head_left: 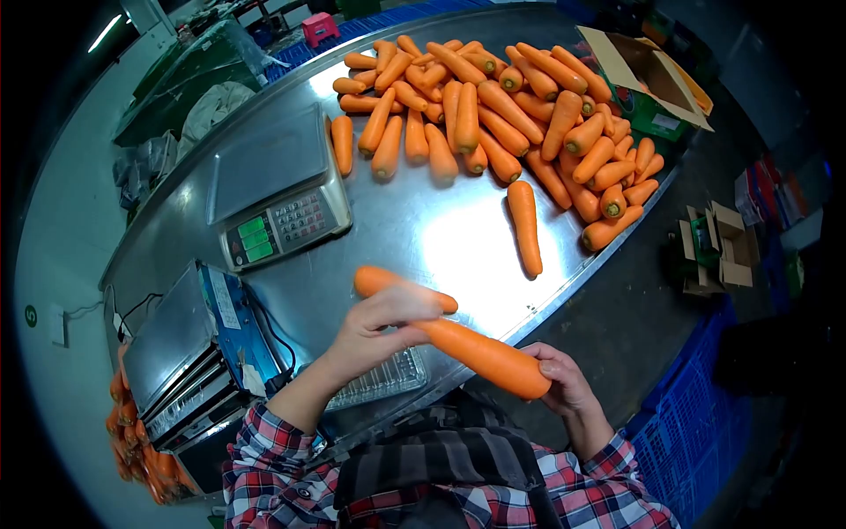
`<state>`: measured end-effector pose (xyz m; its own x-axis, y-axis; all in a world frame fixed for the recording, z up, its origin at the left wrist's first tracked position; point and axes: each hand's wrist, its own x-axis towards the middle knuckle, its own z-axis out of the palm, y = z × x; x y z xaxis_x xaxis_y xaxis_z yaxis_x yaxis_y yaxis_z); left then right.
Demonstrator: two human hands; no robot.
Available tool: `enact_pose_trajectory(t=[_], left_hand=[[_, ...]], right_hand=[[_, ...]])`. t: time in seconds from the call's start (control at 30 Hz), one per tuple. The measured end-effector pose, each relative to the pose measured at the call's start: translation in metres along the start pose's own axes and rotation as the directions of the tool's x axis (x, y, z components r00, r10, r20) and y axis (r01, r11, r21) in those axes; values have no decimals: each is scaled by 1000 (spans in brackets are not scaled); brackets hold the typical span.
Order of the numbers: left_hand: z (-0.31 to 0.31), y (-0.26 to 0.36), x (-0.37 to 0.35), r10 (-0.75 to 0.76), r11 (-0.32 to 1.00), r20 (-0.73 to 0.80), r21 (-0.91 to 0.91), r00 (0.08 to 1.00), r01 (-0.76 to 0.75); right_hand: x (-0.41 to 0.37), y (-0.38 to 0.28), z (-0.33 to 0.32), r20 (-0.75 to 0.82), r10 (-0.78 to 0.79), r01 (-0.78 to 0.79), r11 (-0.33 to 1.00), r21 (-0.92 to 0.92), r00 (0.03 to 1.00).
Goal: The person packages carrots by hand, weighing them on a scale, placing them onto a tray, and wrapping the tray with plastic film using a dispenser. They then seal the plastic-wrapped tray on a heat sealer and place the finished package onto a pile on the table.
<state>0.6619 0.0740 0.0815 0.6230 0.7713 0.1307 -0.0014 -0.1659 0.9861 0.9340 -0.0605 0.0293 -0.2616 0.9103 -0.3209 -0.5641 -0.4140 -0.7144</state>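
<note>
A large carrot [486, 355] is held slantwise in front of me, above the table's near edge. My left hand [388, 322], slightly blurred, pinches its thin end. Around its thick end close the fingers of my right hand [564, 377]. Just behind my left hand lies a second carrot [374, 279], partly covered by the fingers. A clear plastic tray [388, 375] rests under my left wrist at the table edge. One single carrot [524, 227] lies apart on the metal, in front of the big carrot pile [493, 106].
On the metal table [388, 220] stands a digital scale [278, 189] at the left. Nearer sits a boxy machine with a blue side [238, 326] and cables. An open cardboard box [648, 75] is at the far right; blue crates [683, 432] stand below on the right.
</note>
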Motion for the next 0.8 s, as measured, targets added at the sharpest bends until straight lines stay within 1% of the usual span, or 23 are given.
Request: enact_pose_trajectory(t=[0.07, 0.13, 0.27, 0.3, 0.37, 0.47, 0.5, 0.53, 0.57, 0.6, 0.63, 0.7, 0.73, 0.77, 0.8], left_hand=[[-4, -4, 0, 42, 999, 19, 6, 999, -42], [-3, -7, -2, 52, 996, -3, 67, 999, -52], [-6, -8, -5, 37, 967, 14, 252, 999, -39], [-6, -13, -7, -35, 978, -88, 202, 996, 52], [-9, -31, -11, -184, 974, -274, 75, 944, 212], [-14, -47, -30, -167, 985, -183, 4, 969, 171], [17, -18, -26, -446, 886, 57, -117, 893, 449], [39, -25, -29, -111, 989, 416, 135, 902, 59], [71, -67, -59, -149, 988, 599, 70, 787, 134], [70, -74, -81, -176, 982, 784, 101, 595, 157], [56, -62, -79, -275, 957, 789, 174, 549, 230], [19, -45, -94, -390, 920, 680, 264, 621, 289], [1, -24, -76, -714, 697, 653, 626, 252, 350], [-19, -8, -53, -897, 383, 421, 893, -136, 236], [-34, -11, -45, -946, 309, 325, 877, 18, 369]], right_hand=[[0, -4, -1, 5, 11, -11, 1000, 2, 1000], [1, -1, -3, -40, 25, -27, 999, -45, 999], [3, -2, -2, -101, 36, -54, 981, -185, 994], [3, -2, -1, -105, 32, -53, 979, -198, 994], [2, -4, -1, -114, 22, -47, 972, -229, 993], [-4, -7, -18, -238, -49, -13, 967, -253, 970], [-4, -8, -22, -270, -69, -5, 964, -265, 960], [-4, -10, -26, -303, -83, -4, 961, -276, 949], [-5, -11, -28, -331, -94, -5, 958, -287, 939], [-6, -12, -28, -352, -115, 4, 954, -300, 929], [-7, -15, -29, -349, -133, 12, 945, -328, 928], [-12, -18, -29, -351, -169, 32, 931, -365, 921], [-12, -17, -31, -359, -166, 20, 926, -377, 919], [-11, -17, -35, -363, -164, 9, 919, -393, 917], [-9, -16, -37, -366, -160, -5, 912, -411, 917]])
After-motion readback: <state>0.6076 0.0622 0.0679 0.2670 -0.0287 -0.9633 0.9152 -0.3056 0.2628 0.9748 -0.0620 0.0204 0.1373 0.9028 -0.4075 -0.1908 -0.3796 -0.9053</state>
